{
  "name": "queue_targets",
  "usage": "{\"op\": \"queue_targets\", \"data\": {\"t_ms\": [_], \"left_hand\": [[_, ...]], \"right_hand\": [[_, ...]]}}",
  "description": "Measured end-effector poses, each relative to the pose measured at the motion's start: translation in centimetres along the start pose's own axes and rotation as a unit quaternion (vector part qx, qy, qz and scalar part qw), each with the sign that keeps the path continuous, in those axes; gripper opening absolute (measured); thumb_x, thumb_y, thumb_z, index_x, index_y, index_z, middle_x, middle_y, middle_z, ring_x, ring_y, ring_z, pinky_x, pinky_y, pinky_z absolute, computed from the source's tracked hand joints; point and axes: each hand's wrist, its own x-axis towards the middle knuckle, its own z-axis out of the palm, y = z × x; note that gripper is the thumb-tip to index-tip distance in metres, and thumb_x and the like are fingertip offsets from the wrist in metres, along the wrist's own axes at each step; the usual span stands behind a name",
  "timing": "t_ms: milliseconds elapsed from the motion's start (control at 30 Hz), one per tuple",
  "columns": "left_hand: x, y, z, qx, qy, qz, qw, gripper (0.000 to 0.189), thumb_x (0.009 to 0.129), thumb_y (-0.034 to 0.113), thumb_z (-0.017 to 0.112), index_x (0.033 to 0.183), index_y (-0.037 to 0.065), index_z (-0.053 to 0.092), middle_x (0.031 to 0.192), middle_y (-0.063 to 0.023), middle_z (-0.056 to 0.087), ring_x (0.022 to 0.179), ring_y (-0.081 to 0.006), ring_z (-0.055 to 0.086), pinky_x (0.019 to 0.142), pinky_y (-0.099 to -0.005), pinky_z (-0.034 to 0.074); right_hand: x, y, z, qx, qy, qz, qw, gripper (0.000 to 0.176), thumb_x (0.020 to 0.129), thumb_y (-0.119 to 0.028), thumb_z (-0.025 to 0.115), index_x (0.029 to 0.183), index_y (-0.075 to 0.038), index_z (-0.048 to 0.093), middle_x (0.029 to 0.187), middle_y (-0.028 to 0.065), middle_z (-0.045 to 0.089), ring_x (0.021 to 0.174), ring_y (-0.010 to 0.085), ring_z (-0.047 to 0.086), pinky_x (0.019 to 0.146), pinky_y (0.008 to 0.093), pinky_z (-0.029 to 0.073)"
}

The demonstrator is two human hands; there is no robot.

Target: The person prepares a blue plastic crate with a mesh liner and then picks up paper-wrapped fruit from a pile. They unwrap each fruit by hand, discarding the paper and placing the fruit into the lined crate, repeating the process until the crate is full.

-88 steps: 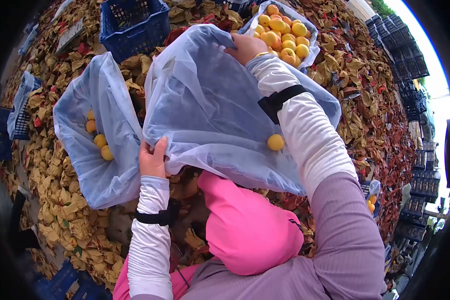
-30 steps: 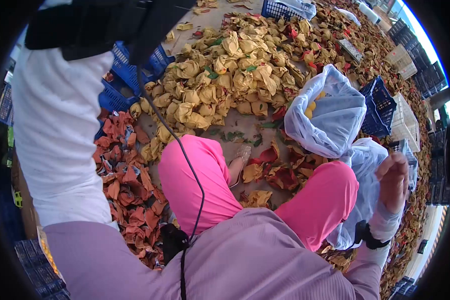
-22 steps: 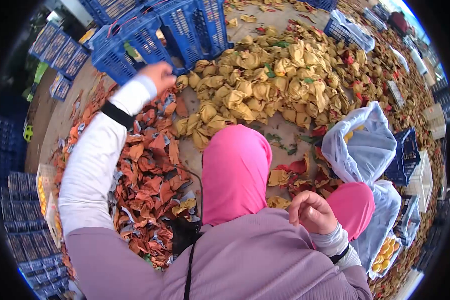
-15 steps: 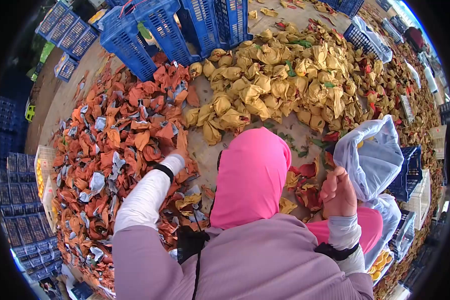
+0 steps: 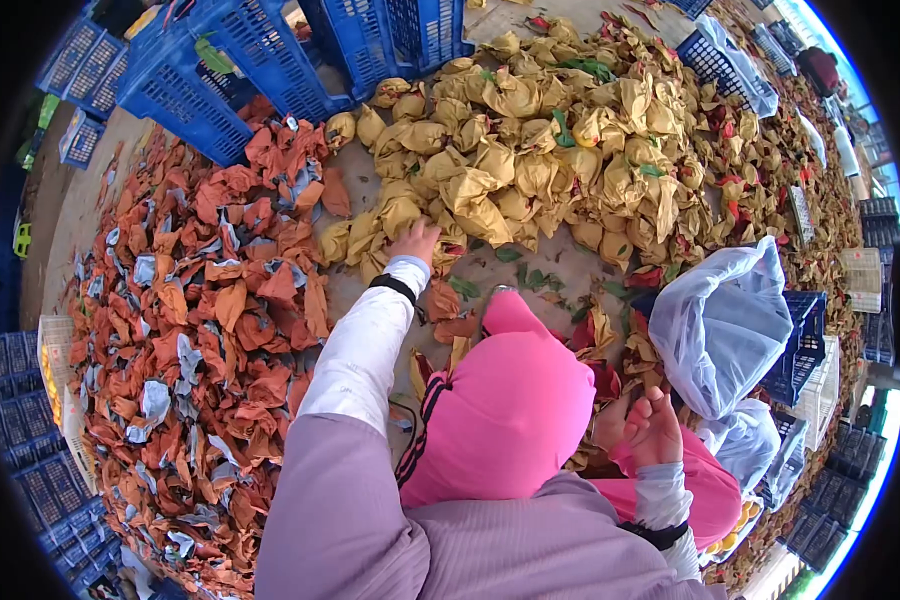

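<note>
My left hand [image 5: 416, 241] reaches to the near left edge of a heap of fruit in yellow paper bags [image 5: 530, 150]. Its fingers are stretched out against one bag, and I see no firm grip. Palm upward, my right hand [image 5: 655, 428] rests above my pink-trousered right leg [image 5: 685, 500], its fingers loosely curled and slightly apart with nothing visible in them. Beyond it stands a translucent plastic liner bag [image 5: 725, 325] with its mouth open. A large pile of torn orange-brown paper bags [image 5: 200, 330] with grey insides lies to the left of my left arm.
Tall blue crates [image 5: 270, 60] stand behind the heaps at upper left. Near the liner are a dark blue crate [image 5: 798, 345] and a white crate [image 5: 818, 390]. Orange fruit [image 5: 735, 530] shows at lower right. More crates [image 5: 45, 420] are stacked along the left. Green leaves [image 5: 540, 280] litter the floor.
My left hand has moved from the orange-brown paper pile rightward and forward to the yellow bags. My right hand has lowered slightly and its fingers have loosened. The view has shifted.
</note>
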Motion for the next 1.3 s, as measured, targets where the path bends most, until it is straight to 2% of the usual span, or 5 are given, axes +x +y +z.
{"op": "queue_targets", "data": {"t_ms": [400,600,800,1133,1300], "left_hand": [[-7.6,3.0,7.4,-0.077,-0.173,-0.195,0.962,0.070,0.059,0.031,0.075,0.117,0.015,0.040,0.106,-0.0190,0.052,0.095,-0.0385,0.054,0.081,-0.0428,0.045],[-4.5,10.6,-9.8,-0.369,0.068,0.018,0.927,0.072,0.059,0.044,0.076,0.109,0.001,0.048,0.098,-0.0188,0.059,0.089,-0.0338,0.058,0.078,-0.0373,0.046],[-8.5,22.3,-26.7,-0.112,0.104,0.265,0.952,0.080,0.057,0.047,0.077,0.114,-0.001,0.046,0.107,-0.0179,0.055,0.099,-0.0328,0.054,0.084,-0.0376,0.043],[-17.2,28.9,-23.6,-0.089,0.183,0.357,0.911,0.064,0.070,0.028,0.069,0.117,-0.001,0.038,0.111,-0.0190,0.046,0.099,-0.0338,0.051,0.085,-0.0392,0.042],[-18.8,28.7,-19.5,-0.504,-0.038,0.218,0.835,0.037,0.089,0.021,0.051,0.118,-0.001,0.044,0.113,-0.0092,0.052,0.100,-0.0154,0.051,0.087,-0.0264,0.040]], "right_hand": [[2.4,-0.8,-3.7,0.075,-0.060,0.022,0.995,0.028,0.095,-0.030,0.036,0.108,-0.009,0.049,0.085,0.0038,0.052,0.070,0.0133,0.049,0.069,0.0293,0.048],[2.4,-0.9,1.8,-0.165,-0.105,-0.118,0.974,0.020,0.093,-0.022,0.044,0.104,-0.008,0.052,0.080,0.0005,0.054,0.067,0.0083,0.050,0.062,0.0208,0.043],[1.1,-1.8,10.2,-0.316,-0.260,-0.343,0.845,0.032,0.088,-0.011,0.050,0.118,-0.004,0.041,0.106,0.0037,0.051,0.099,0.0118,0.049,0.088,0.0262,0.039],[-1.9,0.3,9.8,-0.140,-0.256,-0.363,0.885,0.029,0.085,-0.007,0.055,0.111,-0.001,0.045,0.099,0.0033,0.052,0.091,0.0097,0.049,0.079,0.0231,0.042],[-1.6,2.8,5.6,-0.371,-0.259,-0.439,0.776,0.024,0.084,-0.009,0.057,0.105,0.000,0.050,0.094,0.0088,0.052,0.088,0.0174,0.050,0.079,0.0264,0.040]]}}
